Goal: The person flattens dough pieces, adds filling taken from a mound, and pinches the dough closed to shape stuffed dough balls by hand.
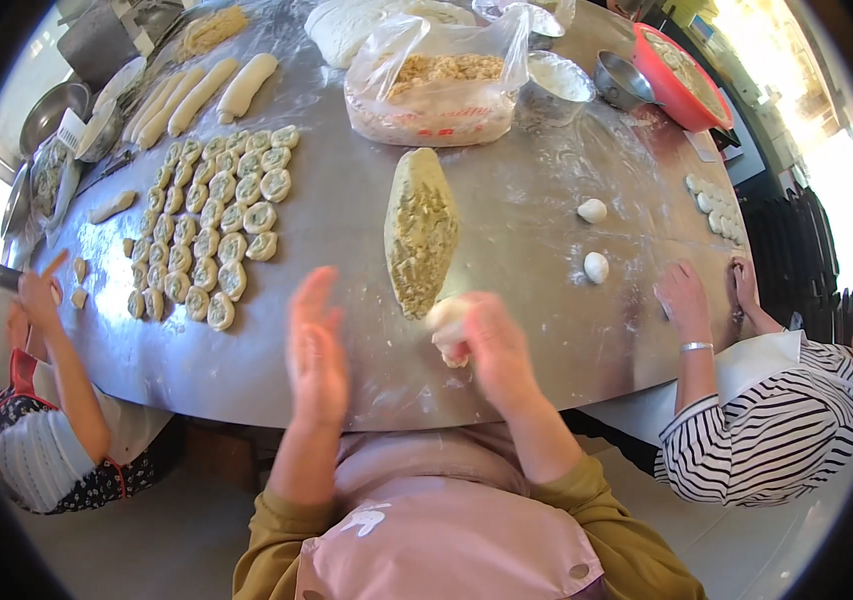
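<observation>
My right hand point(498, 351) is closed around a small pale piece of dough point(447, 319), low over the steel table point(366, 390). Motion blurs both hands. Left of it, my left hand point(318, 360) is raised, palm facing inward, holding nothing. A long tapered yellowish-green mass point(420, 217), dough or filling paste, lies straight ahead with a rough, torn top. Its near tip almost meets the dough in my right hand; I cannot tell whether they touch. Two white dough balls point(593, 211) sit apart to the right.
Rows of cut dough rounds with green filling point(206, 241) cover the left side, with dough rolls point(203, 96) behind. A plastic bag of crumbly filling point(430, 105), metal bowls point(621, 79) and a red basin point(681, 79) stand farther back. Co-workers' hands point(683, 296) flank me; the left one holds a knife.
</observation>
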{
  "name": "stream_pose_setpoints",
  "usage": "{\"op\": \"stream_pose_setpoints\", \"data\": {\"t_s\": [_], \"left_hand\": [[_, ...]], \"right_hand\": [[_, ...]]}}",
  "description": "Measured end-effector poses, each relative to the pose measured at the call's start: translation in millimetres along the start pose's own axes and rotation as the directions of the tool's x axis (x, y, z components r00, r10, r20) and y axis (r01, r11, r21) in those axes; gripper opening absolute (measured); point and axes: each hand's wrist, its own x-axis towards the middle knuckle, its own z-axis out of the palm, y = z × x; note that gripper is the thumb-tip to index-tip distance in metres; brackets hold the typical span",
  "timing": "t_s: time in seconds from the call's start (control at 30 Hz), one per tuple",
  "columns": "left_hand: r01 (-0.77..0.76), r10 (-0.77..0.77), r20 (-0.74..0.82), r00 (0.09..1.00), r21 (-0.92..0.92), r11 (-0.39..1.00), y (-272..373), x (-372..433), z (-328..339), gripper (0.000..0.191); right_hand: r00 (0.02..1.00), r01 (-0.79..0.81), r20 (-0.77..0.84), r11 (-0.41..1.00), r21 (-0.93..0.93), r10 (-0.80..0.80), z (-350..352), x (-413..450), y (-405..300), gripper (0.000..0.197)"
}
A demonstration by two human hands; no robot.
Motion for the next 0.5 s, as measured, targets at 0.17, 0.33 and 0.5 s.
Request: {"op": "stream_pose_setpoints", "data": {"t_s": [0.17,0.33,0.5], "left_hand": [[0.123,0.395,-0.382,0.836,0.831,0.543,-17.7,34.0,-107.9,0.058],[0.507,0.495,-0.500,0.711,0.852,0.132,-36.2,53.0,-133.6,0.062],[0.486,0.303,-0.530,0.792,0.848,0.212,-30.5,63.1,-154.5,0.055]], "right_hand": [[0.845,0.357,-0.503,0.891,0.280,-0.181,-98.2,22.1,-23.2,0.055],[0.790,0.238,-0.591,0.970,0.049,-0.164,-105.9,18.8,-24.0,0.054],[0.975,0.097,-0.168,0.954,-0.283,-0.148,-36.6,18.6,-1.2,0.039]]}}
